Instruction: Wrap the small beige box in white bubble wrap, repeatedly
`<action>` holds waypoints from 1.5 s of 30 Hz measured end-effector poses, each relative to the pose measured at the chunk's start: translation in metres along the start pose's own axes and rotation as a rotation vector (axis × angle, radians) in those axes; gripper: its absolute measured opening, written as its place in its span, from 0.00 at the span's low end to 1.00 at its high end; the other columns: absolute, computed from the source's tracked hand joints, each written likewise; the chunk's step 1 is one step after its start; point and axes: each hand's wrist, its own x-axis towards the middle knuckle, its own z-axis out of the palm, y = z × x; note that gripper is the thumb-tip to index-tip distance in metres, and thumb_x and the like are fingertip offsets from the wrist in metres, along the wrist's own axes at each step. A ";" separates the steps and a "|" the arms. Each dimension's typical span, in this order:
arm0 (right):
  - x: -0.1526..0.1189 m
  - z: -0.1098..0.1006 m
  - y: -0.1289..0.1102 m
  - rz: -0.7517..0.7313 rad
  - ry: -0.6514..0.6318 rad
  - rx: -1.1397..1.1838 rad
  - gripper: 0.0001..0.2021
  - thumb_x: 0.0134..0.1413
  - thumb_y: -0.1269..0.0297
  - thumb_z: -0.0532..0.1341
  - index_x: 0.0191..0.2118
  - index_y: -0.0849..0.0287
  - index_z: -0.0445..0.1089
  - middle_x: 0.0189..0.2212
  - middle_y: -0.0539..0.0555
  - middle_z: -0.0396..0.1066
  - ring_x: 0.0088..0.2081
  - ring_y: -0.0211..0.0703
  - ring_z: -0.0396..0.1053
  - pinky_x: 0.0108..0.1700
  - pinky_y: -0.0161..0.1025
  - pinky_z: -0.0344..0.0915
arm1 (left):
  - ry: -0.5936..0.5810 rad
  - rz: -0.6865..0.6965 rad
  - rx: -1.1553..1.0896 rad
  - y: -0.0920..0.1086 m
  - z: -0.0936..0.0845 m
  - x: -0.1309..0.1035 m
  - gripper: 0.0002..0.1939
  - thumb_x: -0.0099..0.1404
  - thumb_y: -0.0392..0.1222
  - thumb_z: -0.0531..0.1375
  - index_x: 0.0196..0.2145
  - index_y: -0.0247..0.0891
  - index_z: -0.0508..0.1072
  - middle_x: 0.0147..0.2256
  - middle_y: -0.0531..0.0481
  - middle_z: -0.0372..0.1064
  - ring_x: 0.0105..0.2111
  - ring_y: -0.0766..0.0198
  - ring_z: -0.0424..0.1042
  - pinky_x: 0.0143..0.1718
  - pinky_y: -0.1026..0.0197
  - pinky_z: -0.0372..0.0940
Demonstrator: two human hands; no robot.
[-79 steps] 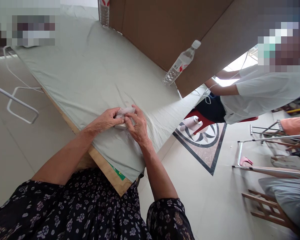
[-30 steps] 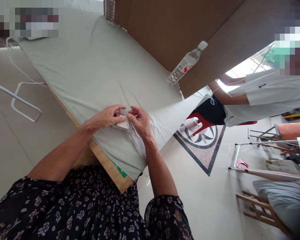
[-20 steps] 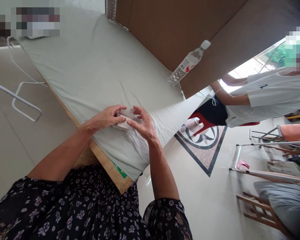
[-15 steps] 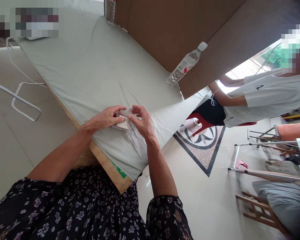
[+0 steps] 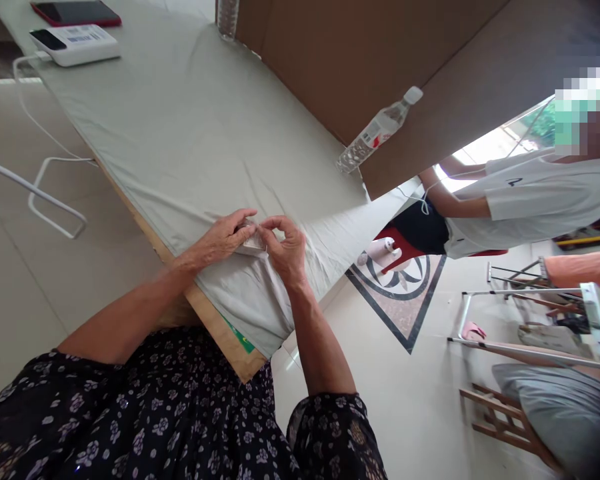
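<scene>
A small pale box (image 5: 254,245) sits on the cloth-covered table (image 5: 180,127), close to its near corner. My left hand (image 5: 224,239) grips the box from the left, its thumb across the top and its fingers around the far side. My right hand (image 5: 286,248) is at the box's right end, thumb and index finger pinched together. Whatever lies between those fingertips is too small to make out. The two hands nearly touch over the box.
A plastic bottle (image 5: 380,130) lies tilted against a large brown cardboard box (image 5: 330,60). At the far left are a white device (image 5: 80,45) with a cable and a red-edged phone (image 5: 77,12). A person in a white shirt (image 5: 540,193) is at the right.
My right thumb and index finger have closed together at the box's right end. The pale piece seen between my hands before no longer shows clearly. The view has shifted slightly.
</scene>
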 end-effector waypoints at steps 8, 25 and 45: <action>-0.037 0.002 0.003 -0.281 -0.028 -0.425 0.12 0.73 0.60 0.58 0.41 0.52 0.79 0.45 0.53 0.84 0.51 0.48 0.77 0.59 0.50 0.60 | 0.068 0.041 0.036 -0.003 0.009 -0.007 0.30 0.73 0.53 0.51 0.64 0.33 0.67 0.42 0.45 0.78 0.43 0.57 0.75 0.51 0.54 0.70; -0.052 0.016 0.014 -0.339 0.071 -0.550 0.11 0.70 0.67 0.57 0.49 0.51 0.76 0.56 0.56 0.78 0.59 0.49 0.71 0.62 0.49 0.58 | 0.186 0.066 0.070 -0.009 0.006 -0.004 0.30 0.70 0.53 0.53 0.59 0.28 0.73 0.38 0.46 0.76 0.38 0.60 0.72 0.47 0.57 0.69; -0.007 -0.008 0.016 -0.128 -0.315 -0.366 0.32 0.61 0.59 0.68 0.68 0.57 0.64 0.57 0.61 0.77 0.60 0.54 0.73 0.66 0.54 0.63 | 0.189 0.049 0.051 -0.009 0.008 -0.004 0.28 0.70 0.52 0.54 0.58 0.31 0.74 0.38 0.46 0.77 0.36 0.61 0.73 0.44 0.58 0.69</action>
